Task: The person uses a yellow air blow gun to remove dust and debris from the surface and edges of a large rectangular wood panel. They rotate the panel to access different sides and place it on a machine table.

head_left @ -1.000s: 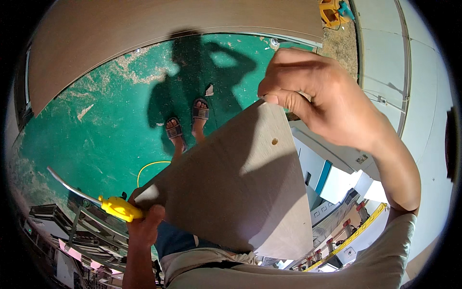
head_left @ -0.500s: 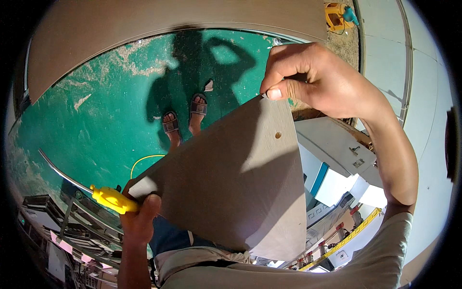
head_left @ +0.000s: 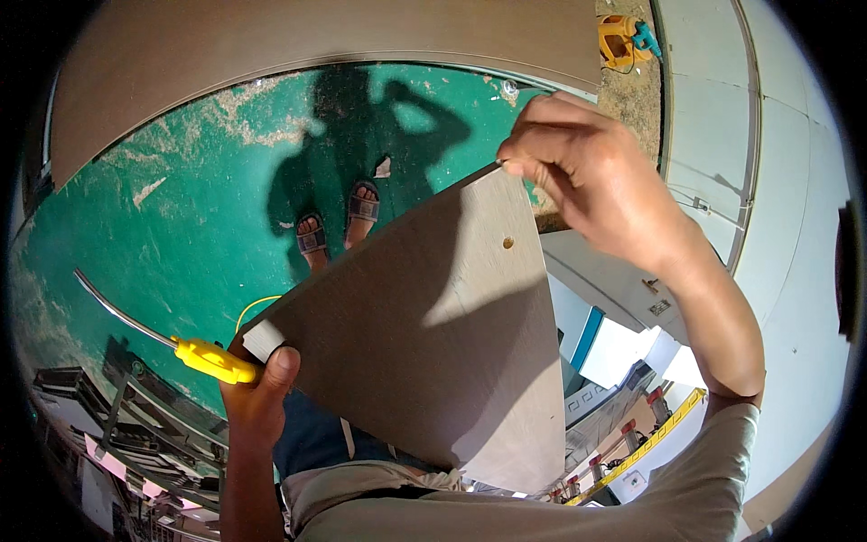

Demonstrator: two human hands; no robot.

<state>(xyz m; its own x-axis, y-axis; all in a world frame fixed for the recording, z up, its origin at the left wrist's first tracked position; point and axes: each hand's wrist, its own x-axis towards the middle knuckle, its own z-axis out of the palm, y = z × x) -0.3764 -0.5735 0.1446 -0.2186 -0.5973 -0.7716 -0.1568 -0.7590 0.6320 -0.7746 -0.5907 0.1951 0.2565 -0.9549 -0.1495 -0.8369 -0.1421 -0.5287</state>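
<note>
A brown-grey board [head_left: 424, 334] with a round hole near its far right corner is held slantwise before my body. My left hand [head_left: 257, 393] grips its left corner, thumb on the face. That same hand also holds a yellow air blow gun [head_left: 215, 360], whose bent metal tube points away to the left. At the board's far corner my right hand [head_left: 587, 172] is closed, thumb and fingers pinched at the edge. Whether something small sits between those fingertips is hidden. A pale patch shows at the board's left corner.
Across the far side stretches a large brown panel [head_left: 316, 32]. My sandalled feet stand on a green, dusty floor [head_left: 181, 235]. A yellow machine [head_left: 621, 42] sits at the far right. Dark metal racks [head_left: 172, 406] are at the lower left; clamps [head_left: 629, 437] line the lower right.
My right hand has turned, its back now facing up more, while staying at the board's far corner. The board has shifted slightly left in view, and the left hand keeps its hold.
</note>
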